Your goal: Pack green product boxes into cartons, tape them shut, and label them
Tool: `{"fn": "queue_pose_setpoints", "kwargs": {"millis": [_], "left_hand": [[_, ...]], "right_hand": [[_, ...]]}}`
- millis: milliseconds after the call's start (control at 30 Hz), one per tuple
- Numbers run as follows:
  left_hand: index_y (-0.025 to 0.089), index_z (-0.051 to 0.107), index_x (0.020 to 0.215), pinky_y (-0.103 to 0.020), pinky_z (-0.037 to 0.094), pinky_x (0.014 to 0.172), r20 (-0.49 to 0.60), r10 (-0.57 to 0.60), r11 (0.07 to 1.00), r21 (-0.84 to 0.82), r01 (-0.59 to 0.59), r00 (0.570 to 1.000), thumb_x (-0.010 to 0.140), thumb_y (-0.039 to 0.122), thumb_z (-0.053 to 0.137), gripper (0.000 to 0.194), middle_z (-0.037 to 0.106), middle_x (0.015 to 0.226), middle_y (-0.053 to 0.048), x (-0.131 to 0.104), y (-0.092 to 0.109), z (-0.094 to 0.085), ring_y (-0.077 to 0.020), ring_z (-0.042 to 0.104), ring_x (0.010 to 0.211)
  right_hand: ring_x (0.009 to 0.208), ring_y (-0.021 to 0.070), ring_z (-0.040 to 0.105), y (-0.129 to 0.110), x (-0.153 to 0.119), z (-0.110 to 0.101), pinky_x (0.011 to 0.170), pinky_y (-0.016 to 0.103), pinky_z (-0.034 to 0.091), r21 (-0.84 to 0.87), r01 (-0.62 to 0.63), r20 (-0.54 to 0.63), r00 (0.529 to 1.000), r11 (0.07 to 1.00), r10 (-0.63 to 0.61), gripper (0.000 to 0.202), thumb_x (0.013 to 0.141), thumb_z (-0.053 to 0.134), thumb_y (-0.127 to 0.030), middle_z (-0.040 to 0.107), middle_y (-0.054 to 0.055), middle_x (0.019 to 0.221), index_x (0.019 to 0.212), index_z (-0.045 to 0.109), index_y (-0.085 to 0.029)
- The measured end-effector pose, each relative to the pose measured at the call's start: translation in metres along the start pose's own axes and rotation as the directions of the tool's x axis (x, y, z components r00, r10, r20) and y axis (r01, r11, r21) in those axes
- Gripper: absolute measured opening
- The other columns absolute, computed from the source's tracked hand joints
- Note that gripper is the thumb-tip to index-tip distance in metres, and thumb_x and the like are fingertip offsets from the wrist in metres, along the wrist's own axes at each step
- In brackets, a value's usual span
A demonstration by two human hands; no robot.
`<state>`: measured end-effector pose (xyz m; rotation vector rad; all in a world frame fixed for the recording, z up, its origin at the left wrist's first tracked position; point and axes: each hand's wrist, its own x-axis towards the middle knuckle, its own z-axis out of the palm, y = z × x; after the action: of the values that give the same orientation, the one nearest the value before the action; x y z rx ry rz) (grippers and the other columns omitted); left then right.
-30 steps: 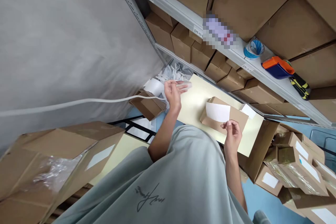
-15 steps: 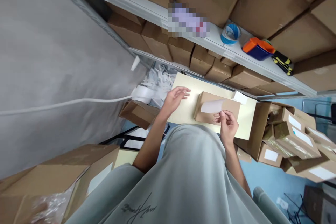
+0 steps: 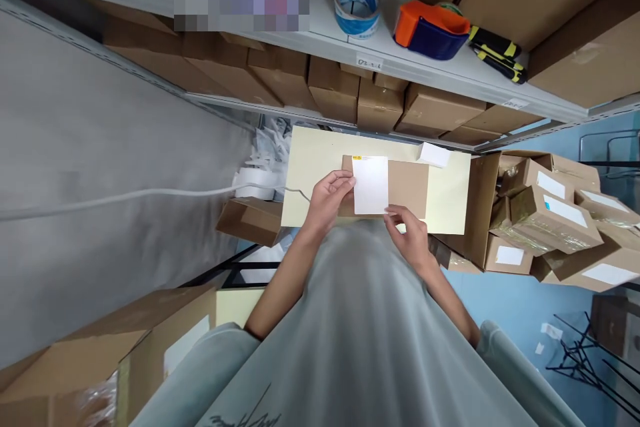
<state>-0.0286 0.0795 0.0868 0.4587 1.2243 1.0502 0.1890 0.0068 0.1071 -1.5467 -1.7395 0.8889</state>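
Between my two hands is a white label (image 3: 371, 187) with a small yellow mark at its top left. It is over a brown cardboard box (image 3: 409, 190) on the cream tabletop (image 3: 320, 147); whether it touches the box I cannot tell. My left hand (image 3: 330, 199) pinches the label's left edge between thumb and fingers. At the lower right corner, my right hand (image 3: 406, 230) pinches the label too. Behind the box, to the right, lies a stack of small white labels (image 3: 435, 155).
Above the table runs a shelf with blue tape (image 3: 357, 8), an orange and blue holder (image 3: 432, 30) and yellow-black cutters (image 3: 497, 55). An open carton of labelled boxes (image 3: 560, 207) stands right. Crumpled white paper (image 3: 273, 147) and a cable (image 3: 150, 195) are left.
The label, earlier curled in my right hand alone, is now held flat by both hands. My left hand has come from the table's left side to the label. The view has shifted.
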Motion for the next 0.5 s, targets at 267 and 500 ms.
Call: {"fn": "queue_pose_setpoints", "kwargs": {"millis": [267, 500], "left_hand": [[0.022, 0.073, 0.093, -0.030, 0.060, 0.080, -0.035, 0.028, 0.998, 0.059, -0.026, 0.999, 0.072, 0.054, 0.097, 0.046, 0.078, 0.091, -0.003, -0.007, -0.019, 0.041, -0.0181, 0.073, 0.086], [0.022, 0.073, 0.093, -0.031, 0.059, 0.091, -0.016, 0.073, 0.984, 0.165, -0.069, 0.997, 0.079, 0.053, 0.093, 0.039, 0.076, 0.093, -0.003, -0.021, -0.023, 0.066, -0.0183, 0.072, 0.092]], "right_hand": [[0.076, 0.0190, 0.077, 0.035, 0.014, -0.024, 0.078, 0.035, 0.065, 0.353, -0.413, 0.146, 0.910, 0.839, 0.387, 0.038, 0.083, 0.086, -0.050, 0.081, 0.000, 0.089, 0.107, 0.068, -0.026], [0.095, 0.0228, 0.077, 0.047, 0.040, -0.053, 0.091, 0.039, 0.064, 0.489, -0.304, 0.005, 0.938, 0.818, 0.346, 0.040, 0.092, 0.078, -0.064, 0.081, 0.007, 0.101, 0.096, 0.076, -0.025]]}}
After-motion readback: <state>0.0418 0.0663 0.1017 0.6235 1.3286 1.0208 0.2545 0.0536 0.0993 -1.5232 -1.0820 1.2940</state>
